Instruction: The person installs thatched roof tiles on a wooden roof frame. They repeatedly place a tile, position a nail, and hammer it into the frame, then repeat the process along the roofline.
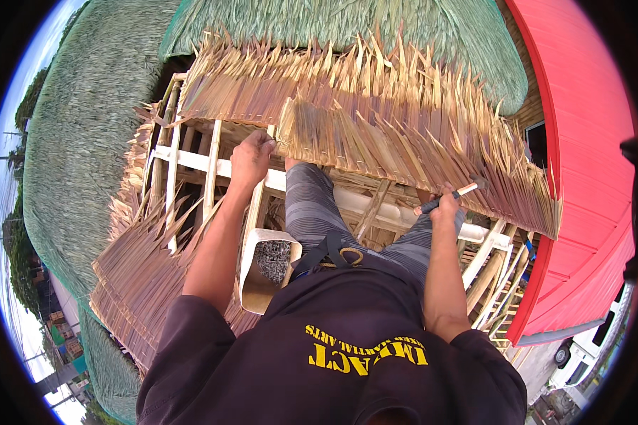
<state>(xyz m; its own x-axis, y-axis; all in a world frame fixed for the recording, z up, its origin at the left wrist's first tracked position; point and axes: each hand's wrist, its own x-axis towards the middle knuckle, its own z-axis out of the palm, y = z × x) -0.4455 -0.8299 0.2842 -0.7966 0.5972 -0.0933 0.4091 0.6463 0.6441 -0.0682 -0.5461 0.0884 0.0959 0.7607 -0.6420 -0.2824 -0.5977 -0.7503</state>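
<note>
My left hand [252, 159] is closed in a pinch at the left end of a dried-palm thatch panel [347, 142]. Whatever is between those fingertips is too small to make out. My right hand [444, 207] grips a hammer [466, 190] with a pale shaft and a dark grip; its dark head lies over the thatch near the panel's lower edge. At my waist, left of the belt, hangs a cut-open whitish plastic container [256, 296] with many small grey nails [273, 261] in it.
My legs straddle an open roof frame of bamboo poles [213, 170] and a white crosswise pole [290, 180], with gaps between. Loose thatch [138, 276] covers the lower left. Green-netted thatch roofs [99, 142] rise left and ahead; a red metal roof [588, 177] borders the right.
</note>
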